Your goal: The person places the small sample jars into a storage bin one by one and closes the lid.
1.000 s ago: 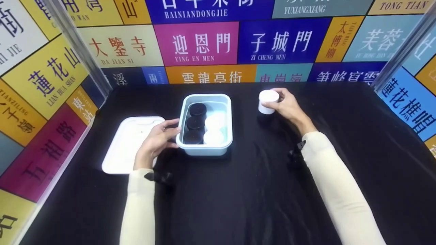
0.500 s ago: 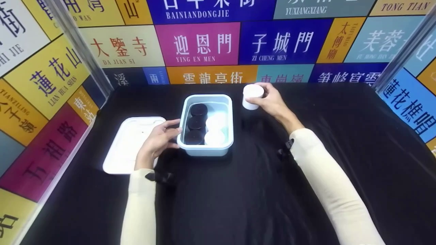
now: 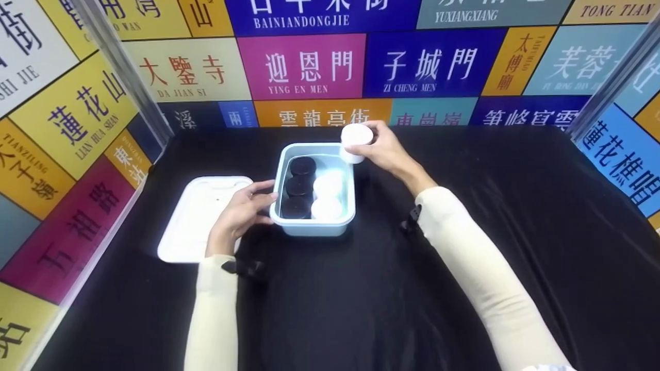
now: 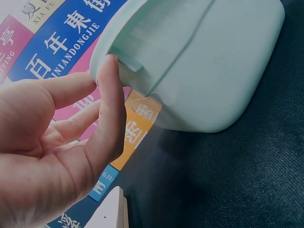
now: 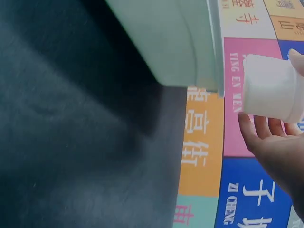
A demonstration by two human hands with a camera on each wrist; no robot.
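A pale blue-green plastic box point(image 3: 313, 230) stands open on the black cloth. Its left side holds a column of black round-topped containers point(image 3: 298, 185); bright white round ones point(image 3: 327, 197) sit to their right, towards the front. My left hand point(image 3: 240, 214) grips the box's left rim, thumb and fingertips on the edge in the left wrist view point(image 4: 109, 71). Between thumb and fingers, my right hand point(image 3: 392, 152) holds a white cylindrical jar point(image 3: 356, 136) upright at the box's back right corner. In the right wrist view the jar point(image 5: 268, 88) is raised beside the box rim.
Left of the box lies a white rectangular lid point(image 3: 193, 219), partly behind my left hand. Black cloth point(image 3: 330, 299) covers the table. Panels with colourful printed signs point(image 3: 304, 67) rise at the back and both sides.
My right hand has carried the white jar leftward, from well right of the box to its back right corner. The left hand has stayed at the box's left rim.
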